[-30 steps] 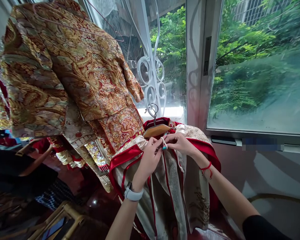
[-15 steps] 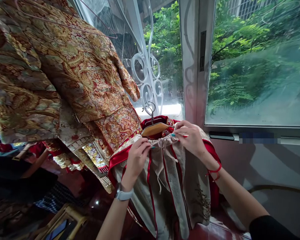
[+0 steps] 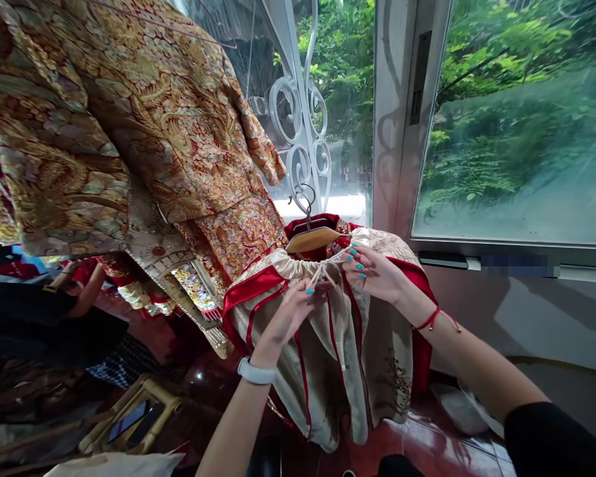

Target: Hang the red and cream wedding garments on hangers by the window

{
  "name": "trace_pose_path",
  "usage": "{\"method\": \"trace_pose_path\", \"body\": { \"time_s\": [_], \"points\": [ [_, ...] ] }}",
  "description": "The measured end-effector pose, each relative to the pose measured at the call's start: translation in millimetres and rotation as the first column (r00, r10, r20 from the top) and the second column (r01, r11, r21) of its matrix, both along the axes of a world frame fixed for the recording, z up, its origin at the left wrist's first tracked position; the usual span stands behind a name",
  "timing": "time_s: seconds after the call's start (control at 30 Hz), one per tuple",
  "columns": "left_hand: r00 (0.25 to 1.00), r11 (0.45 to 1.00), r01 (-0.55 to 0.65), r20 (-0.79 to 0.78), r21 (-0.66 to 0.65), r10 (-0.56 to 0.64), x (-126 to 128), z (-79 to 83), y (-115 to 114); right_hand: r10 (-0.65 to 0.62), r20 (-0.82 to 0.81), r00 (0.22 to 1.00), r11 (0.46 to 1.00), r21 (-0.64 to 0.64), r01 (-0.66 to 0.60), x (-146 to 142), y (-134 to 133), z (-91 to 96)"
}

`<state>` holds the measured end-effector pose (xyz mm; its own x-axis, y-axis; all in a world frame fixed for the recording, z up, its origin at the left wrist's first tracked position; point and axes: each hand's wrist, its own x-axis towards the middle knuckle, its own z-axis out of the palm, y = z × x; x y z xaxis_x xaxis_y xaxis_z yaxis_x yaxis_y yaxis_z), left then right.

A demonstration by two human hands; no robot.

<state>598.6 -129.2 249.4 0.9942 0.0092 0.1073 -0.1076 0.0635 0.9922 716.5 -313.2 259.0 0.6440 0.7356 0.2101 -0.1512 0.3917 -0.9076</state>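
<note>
A cream skirt [image 3: 322,371] with red trim and a gathered waistband [image 3: 291,265] hangs in front of me on a wooden hanger [image 3: 312,239]. A thin pale drawstring [image 3: 334,262] runs out at the middle of the waistband, with a loose end dangling over the cloth. My left hand [image 3: 293,310] is closed, pinching the drawstring just below the waistband. On the other side my right hand [image 3: 375,273] has bent fingers closed on the drawstring near the waistband's right part. Its exact grip is partly hidden by the fingers.
Gold-and-red embroidered jackets [image 3: 179,126] hang at the left. Behind the skirt stand a white scrollwork grille [image 3: 305,119] and a window frame [image 3: 402,152]. A bamboo stool [image 3: 153,434] holds phones [image 3: 128,422] at lower left. Another person's dark clothing [image 3: 44,324] shows beyond.
My hands, earlier drawing the cord taut to both sides, now hold it with slack. The left hand sits lower and the right fingers have curled. The view has tilted down slightly.
</note>
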Motion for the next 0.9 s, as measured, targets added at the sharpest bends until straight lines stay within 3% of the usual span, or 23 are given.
{"method": "trace_pose_path", "body": {
  "time_s": [0.07, 0.1, 0.13, 0.2, 0.23, 0.27, 0.3, 0.33, 0.43, 0.5, 0.53, 0.57, 0.63, 0.7, 0.77, 0.8, 0.9],
  "points": [
    [0.998, 0.979, 0.055, -0.019, -0.198, -0.060, 0.5, -4.8, 4.9, -0.068, 0.183, 0.981, 0.991, -0.099, 0.087, 9.8, -7.1, 5.8],
    [0.994, 0.964, 0.096, -0.024, -0.247, -0.106, 0.4, -6.5, 8.3, -0.103, 0.353, 0.930, 0.971, -0.165, 0.170, 15.0, -12.5, 8.8],
    [0.989, 0.952, 0.133, -0.032, -0.274, -0.148, 0.0, -7.7, 11.8, -0.118, 0.542, 0.832, 0.936, -0.219, 0.276, 19.5, -18.3, 11.4],
    [0.977, 0.940, 0.185, -0.051, -0.287, -0.208, -1.0, -8.9, 17.6, -0.073, 0.833, 0.548, 0.832, -0.252, 0.494, 24.8, -29.0, 14.8],
    [0.973, 0.940, 0.198, -0.059, -0.278, -0.223, -1.4, -8.5, 19.5, -0.030, 0.900, 0.435, 0.784, -0.249, 0.569, 25.4, -32.9, 15.3],
    [0.971, 0.942, 0.205, -0.068, -0.266, -0.231, -1.6, -7.1, 20.8, -0.005, 0.924, 0.383, 0.755, -0.247, 0.607, 24.8, -35.4, 15.2],
    [0.971, 0.944, 0.204, -0.073, -0.259, -0.229, -1.5, -4.7, 21.6, -0.009, 0.916, 0.400, 0.757, -0.255, 0.602, 23.7, -36.6, 14.7],
    [0.972, 0.946, 0.194, -0.078, -0.260, -0.221, -1.1, -0.9, 22.0, -0.042, 0.879, 0.475, 0.788, -0.263, 0.556, 22.5, -36.8, 14.1],
    [0.974, 0.964, 0.161, -0.124, -0.211, -0.189, -0.7, 16.7, 23.3, -0.098, 0.560, 0.822, 0.931, -0.241, 0.275, 23.5, -35.8, 13.7],
    [0.979, 0.990, 0.137, -0.155, 0.014, -0.133, -2.9, 29.7, 24.6, -0.039, 0.389, 0.920, 0.957, -0.249, 0.146, 29.7, -37.2, 14.4],
    [0.984, 0.975, 0.119, -0.153, 0.187, -0.091, -5.0, 34.9, 25.2, -0.007, 0.395, 0.918, 0.949, -0.287, 0.131, 33.7, -39.0, 14.8],
    [0.991, 0.925, 0.088, -0.129, 0.368, -0.043, -7.6, 38.5, 25.5, 0.024, 0.464, 0.886, 0.931, -0.333, 0.149, 37.5, -41.2, 15.0],
    [0.998, 0.751, -0.017, -0.033, 0.661, 0.051, -13.3, 40.9, 24.7, 0.075, 0.679, 0.730, 0.885, -0.383, 0.266, 42.6, -46.3, 15.0],
    [0.989, 0.577, -0.137, 0.073, 0.805, 0.132, -17.9, 38.5, 22.6, 0.092, 0.843, 0.529, 0.844, -0.348, 0.407, 42.8, -51.1, 14.6],
    [0.973, 0.490, -0.218, 0.148, 0.844, 0.178, -19.8, 35.5, 21.4, 0.072, 0.908, 0.413, 0.820, -0.289, 0.494, 39.7, -55.2, 14.0],
    [0.970, 0.497, -0.230, 0.160, 0.837, 0.181, -19.6, 34.9, 21.9, 0.065, 0.918, 0.392, 0.812, -0.277, 0.514, 38.1, -56.9, 13.6],
    [0.993, 0.643, -0.115, 0.062, 0.757, 0.105, -15.7, 36.3, 27.6, 0.091, 0.934, 0.346, 0.781, -0.283, 0.558, 36.9, -59.0, 11.5]
  ]
}}
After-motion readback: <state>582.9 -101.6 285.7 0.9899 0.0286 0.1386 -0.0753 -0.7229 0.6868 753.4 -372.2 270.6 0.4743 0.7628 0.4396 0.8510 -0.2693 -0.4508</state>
